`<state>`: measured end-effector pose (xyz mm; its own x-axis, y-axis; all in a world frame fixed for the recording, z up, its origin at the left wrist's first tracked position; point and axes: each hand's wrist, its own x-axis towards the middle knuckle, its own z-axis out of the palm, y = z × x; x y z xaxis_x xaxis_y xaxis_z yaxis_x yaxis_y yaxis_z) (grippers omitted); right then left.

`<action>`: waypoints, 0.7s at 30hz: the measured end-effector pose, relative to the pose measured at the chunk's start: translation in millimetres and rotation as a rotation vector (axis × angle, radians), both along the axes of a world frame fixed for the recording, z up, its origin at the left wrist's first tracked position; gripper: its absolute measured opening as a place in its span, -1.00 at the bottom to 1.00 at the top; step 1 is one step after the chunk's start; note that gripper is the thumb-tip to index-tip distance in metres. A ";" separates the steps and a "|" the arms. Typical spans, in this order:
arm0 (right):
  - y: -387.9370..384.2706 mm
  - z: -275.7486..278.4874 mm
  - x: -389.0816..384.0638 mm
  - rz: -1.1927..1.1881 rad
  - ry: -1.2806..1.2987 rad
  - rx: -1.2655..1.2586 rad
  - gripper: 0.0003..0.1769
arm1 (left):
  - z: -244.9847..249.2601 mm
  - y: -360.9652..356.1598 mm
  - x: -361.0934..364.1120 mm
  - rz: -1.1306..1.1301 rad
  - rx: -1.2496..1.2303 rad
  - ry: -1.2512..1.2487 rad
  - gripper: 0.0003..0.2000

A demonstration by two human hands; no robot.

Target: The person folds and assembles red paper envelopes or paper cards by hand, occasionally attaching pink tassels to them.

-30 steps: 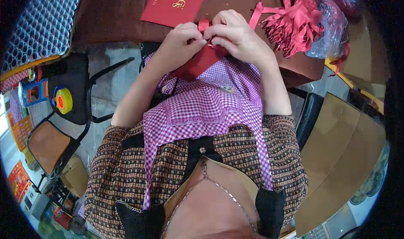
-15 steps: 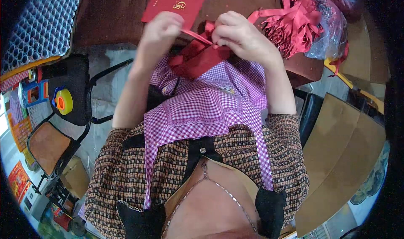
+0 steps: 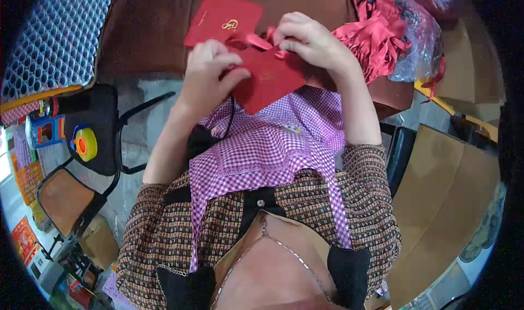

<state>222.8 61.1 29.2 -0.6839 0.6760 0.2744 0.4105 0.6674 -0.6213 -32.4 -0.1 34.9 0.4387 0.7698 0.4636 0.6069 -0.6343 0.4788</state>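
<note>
A red card-like piece (image 3: 270,83) with a faint gold mark hangs over the checkered apron, between my hands. My left hand (image 3: 213,67) is at its left upper edge, thumb and fingers apart, touching or very near it. My right hand (image 3: 308,39) is closed in a pinch on the red ribbon (image 3: 255,41) at its top right. Behind them, another red piece with a gold logo (image 3: 221,19) lies on the brown tabletop (image 3: 147,28).
A pile of red ribbons (image 3: 376,37) and clear plastic bags (image 3: 423,37) sit at the right of the table. A tray of round cells (image 3: 49,31) is at upper left. Below it are a black chair with yellow tape (image 3: 86,144). Cardboard (image 3: 447,201) stands at right.
My left hand has moved down from the ribbon to the red piece, and its fingers have opened. The piece now faces up, showing its front. My right hand has barely moved.
</note>
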 end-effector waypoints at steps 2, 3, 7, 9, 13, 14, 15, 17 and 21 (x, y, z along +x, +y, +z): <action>1.6 2.3 -6.0 0.024 0.007 0.027 -0.90 | -10.3 -4.5 5.0 0.029 -0.123 0.151 -0.80; 5.3 -2.8 -8.0 0.053 -0.015 0.049 -0.90 | -19.6 -2.5 5.0 0.009 -0.113 0.144 -0.80; 12.2 4.7 20.6 -0.348 0.144 0.182 -0.81 | -31.7 9.6 -9.6 0.038 -0.097 -0.037 -0.83; 17.6 9.1 49.2 -0.696 0.127 0.186 -0.81 | -32.5 11.0 -17.2 0.156 -0.240 -0.077 -0.85; 6.9 -4.1 66.6 -0.898 -0.308 -0.057 -0.61 | -34.2 13.6 -15.9 0.193 -0.257 -0.104 -0.85; 5.4 -7.0 54.1 -0.934 -0.519 -0.065 -0.51 | -36.8 14.3 -14.3 0.199 -0.259 -0.104 -0.85; 3.1 -17.0 45.3 -0.953 -0.526 -0.058 -0.43 | -39.6 14.6 -12.5 0.188 -0.230 -0.113 -0.85; 3.4 -31.7 30.2 -0.935 -0.541 0.040 -0.36 | -39.1 13.0 -13.3 0.203 -0.193 -0.102 -0.85; 13.2 -38.1 14.1 -1.020 -0.430 0.086 -0.36 | -34.7 13.0 -16.4 0.230 -0.267 -0.024 -0.77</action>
<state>236.9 74.3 -8.9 0.1327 0.9663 0.2205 0.9621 -0.0721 -0.2629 -48.8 12.9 0.2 0.2313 0.9426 0.2408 0.7061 -0.3329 0.6249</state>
